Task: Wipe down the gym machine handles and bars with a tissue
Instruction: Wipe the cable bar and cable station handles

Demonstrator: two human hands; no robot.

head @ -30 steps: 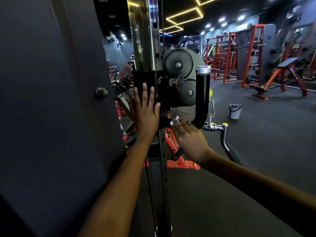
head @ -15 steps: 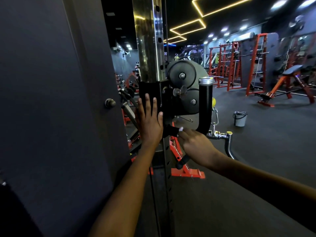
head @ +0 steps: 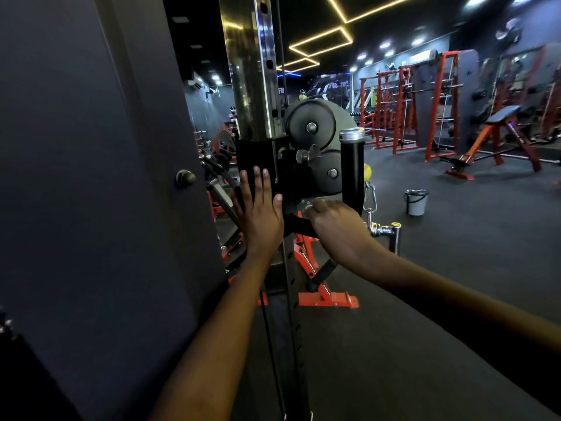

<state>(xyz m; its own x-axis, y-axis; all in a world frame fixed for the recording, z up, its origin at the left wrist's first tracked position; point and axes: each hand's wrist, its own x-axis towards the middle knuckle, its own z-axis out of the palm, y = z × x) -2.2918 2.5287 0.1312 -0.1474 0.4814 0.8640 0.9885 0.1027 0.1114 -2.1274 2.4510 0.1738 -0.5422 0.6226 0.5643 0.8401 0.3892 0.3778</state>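
The cable machine's black pulley carriage [head: 315, 165] rides on a chrome upright [head: 249, 71], with a black cylindrical bar [head: 352, 174] on its right side. My left hand [head: 261, 214] presses flat with straight fingers against the carriage's left face. My right hand [head: 337, 226] is curled just below the pulley plate, beside the foot of the black bar. It pinches a white tissue [head: 309, 208], of which only a small bit shows under the fingertips. A chrome cable handle [head: 393, 235] hangs from a carabiner right of that hand.
A tall dark panel [head: 91, 192] with a round knob [head: 185, 178] fills the left side, close to my left arm. A grey bucket [head: 416, 202] stands on the black floor to the right. Red racks [head: 406, 104] and an incline bench [head: 498, 132] stand further back.
My right hand has slid a little up and left under the pulley plate, its fingers curling over the tissue so less white shows. My left hand stays flat on the carriage.
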